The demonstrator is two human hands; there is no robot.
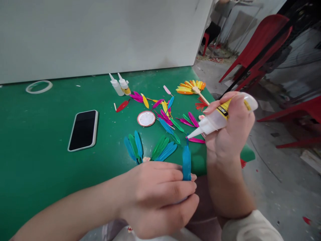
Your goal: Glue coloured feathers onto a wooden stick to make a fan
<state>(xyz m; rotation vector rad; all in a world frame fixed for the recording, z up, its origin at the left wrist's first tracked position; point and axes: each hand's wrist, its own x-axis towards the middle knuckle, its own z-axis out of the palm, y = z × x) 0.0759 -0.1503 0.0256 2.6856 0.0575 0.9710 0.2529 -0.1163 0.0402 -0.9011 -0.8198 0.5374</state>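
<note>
My left hand [160, 197] is closed at the table's near edge, pinching a blue feather [186, 162] that stands upright from its fingertips. My right hand [229, 130] is wrapped round a clear glue bottle [220, 115] with a yellow label. The bottle's white nozzle points down-left, its tip just above the top of the blue feather. On the green table [37, 134] ahead lies a fan of blue and green feathers [150, 149].
Loose pink, yellow, blue and green feathers [165, 112] lie scattered mid-table, with a round white lid [146, 118], two small glue bottles [120, 85], an orange-yellow feather fan on a stick [192, 87], a phone [83, 130] and a tape ring [38, 86]. Red chairs [260, 40] stand to the right.
</note>
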